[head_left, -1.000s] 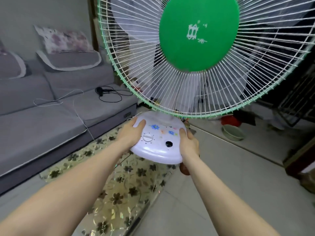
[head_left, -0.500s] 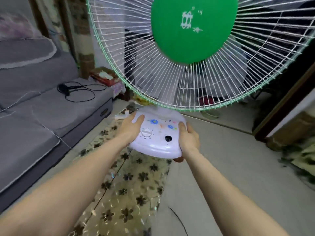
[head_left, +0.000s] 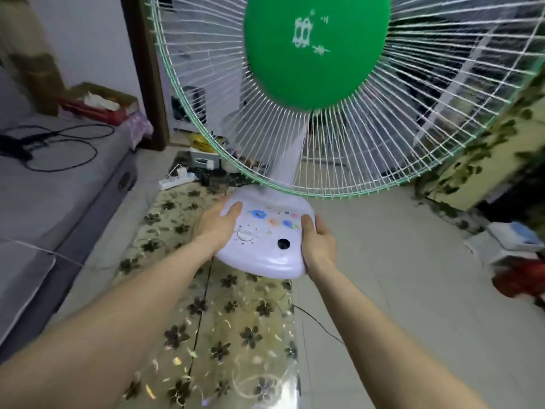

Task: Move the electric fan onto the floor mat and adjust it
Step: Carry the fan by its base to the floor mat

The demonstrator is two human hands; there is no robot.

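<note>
Two hands grip the fan's glossy white base (head_left: 267, 252): left hand (head_left: 216, 224) and right hand (head_left: 317, 243) curl around opposite edges, holding the fan (head_left: 317, 51) upright above the flowered, shiny mat (head_left: 233, 329), its wire grille and green disc facing the person. Since earlier, the sofa (head_left: 59, 184) has slid further left of the fingers, the mat now under them.

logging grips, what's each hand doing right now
left hand: closed on the fan base, left side.
right hand: closed on its right side.
</note>
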